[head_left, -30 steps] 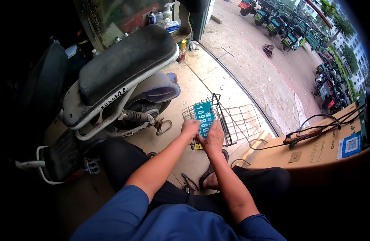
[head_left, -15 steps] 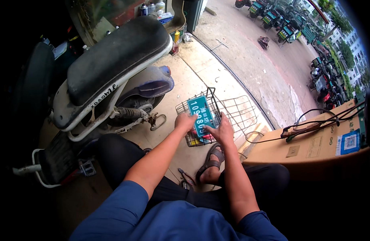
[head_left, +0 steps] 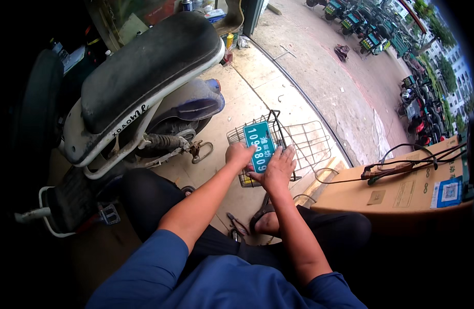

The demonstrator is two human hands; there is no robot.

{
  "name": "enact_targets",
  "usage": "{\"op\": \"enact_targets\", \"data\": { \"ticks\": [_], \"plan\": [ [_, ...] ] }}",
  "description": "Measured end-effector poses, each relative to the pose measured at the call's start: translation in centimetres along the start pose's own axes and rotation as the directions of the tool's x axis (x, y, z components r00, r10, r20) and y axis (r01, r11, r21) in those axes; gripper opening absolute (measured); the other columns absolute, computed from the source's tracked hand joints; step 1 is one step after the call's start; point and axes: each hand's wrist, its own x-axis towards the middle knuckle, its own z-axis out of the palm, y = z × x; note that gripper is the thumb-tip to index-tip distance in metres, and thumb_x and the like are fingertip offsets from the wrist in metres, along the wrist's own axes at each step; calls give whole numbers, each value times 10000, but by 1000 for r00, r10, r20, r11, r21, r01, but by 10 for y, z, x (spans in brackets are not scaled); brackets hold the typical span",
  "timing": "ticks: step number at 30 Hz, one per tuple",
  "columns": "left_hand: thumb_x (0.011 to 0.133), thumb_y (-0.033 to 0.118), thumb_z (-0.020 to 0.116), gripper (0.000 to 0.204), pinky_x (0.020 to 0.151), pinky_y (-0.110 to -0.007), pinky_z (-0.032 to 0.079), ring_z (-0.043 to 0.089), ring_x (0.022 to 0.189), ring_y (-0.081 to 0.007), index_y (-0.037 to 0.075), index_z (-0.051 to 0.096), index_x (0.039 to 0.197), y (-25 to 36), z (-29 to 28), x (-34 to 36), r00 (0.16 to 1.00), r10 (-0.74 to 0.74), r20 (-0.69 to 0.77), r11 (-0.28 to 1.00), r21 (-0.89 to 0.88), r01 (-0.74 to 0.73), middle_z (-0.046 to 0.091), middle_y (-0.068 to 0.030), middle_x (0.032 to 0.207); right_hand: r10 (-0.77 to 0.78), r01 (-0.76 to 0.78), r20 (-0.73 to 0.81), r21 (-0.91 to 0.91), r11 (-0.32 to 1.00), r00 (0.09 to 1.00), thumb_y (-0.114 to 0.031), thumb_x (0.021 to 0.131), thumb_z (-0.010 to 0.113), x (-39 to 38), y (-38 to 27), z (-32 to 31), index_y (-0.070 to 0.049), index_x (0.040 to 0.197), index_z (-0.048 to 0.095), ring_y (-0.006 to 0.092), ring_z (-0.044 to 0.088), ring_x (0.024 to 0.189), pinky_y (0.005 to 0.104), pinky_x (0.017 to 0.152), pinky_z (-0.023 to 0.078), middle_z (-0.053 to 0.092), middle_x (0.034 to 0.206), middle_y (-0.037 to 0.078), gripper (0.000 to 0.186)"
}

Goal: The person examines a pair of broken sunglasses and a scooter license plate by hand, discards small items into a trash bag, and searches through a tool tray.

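A teal number plate [head_left: 257, 135] with white characters lies over a black wire basket [head_left: 237, 136] on the floor in front of me. My left hand [head_left: 240, 155] grips the plate's left edge, thumb on its face and the other fingers hidden. Across the plate's lower right part rests my right hand [head_left: 279, 170], back upward, with its fingers stretched toward the right edge and the thumb near the lower end. Under the plate, the basket's contents are mostly covered.
On the left stands a white scooter with a black seat [head_left: 149, 62]. A cardboard box [head_left: 386, 190] with dark cables [head_left: 401, 165] is at the right. Pliers [head_left: 238, 224] lie by my feet. Beyond the door track, parked scooters [head_left: 373, 38] line the pavement.
My right hand has shifted from holding the plate's lower right edge to lying over its face, fingers extended. The left hand keeps its grip. The whole view has shifted slightly.
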Motion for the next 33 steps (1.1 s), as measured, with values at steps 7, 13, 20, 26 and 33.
{"op": "enact_targets", "data": {
  "ticks": [7,13,20,26,33],
  "plan": [
    [856,416,765,434,540,-394,508,658,531,-218,33,685,668,-6,12,1,988,77,-133,997,20,-75,682,-110,608,-20,16,61,63,998,998,-445,616,904,9,1,-9,150,1417,432,573,268,1460,683,1154,252,291,1511,464,1104],
    [821,553,725,542,699,-480,552,714,756,-384,16,730,751,2,4,-8,996,-3,-92,1000,-31,0,715,-221,776,11,-18,163,45,999,987,-456,620,906,21,-2,-15,160,1337,503,586,307,1429,709,1121,286,308,1491,478,1027],
    [838,565,732,554,673,-443,534,696,687,-322,17,731,754,15,-4,-20,998,-57,31,988,-144,61,709,-167,729,31,-40,389,16,999,921,-540,572,938,43,4,-29,168,1255,573,578,370,1389,699,1069,371,338,1468,476,1050],
    [853,550,738,558,660,-424,521,670,650,-271,3,723,743,16,-6,-22,996,-82,28,971,-222,86,695,-148,701,-4,0,483,10,1000,876,-500,546,896,63,3,-42,84,980,731,366,706,1004,400,853,587,685,1082,336,746],
    [877,396,798,443,567,-387,466,521,557,-156,27,654,679,14,-4,-23,992,-76,98,911,-399,109,622,-56,662,-78,99,444,-23,995,892,-463,538,945,58,13,-40,116,1181,606,413,634,1131,400,982,539,650,1146,314,929]
  ]
}}
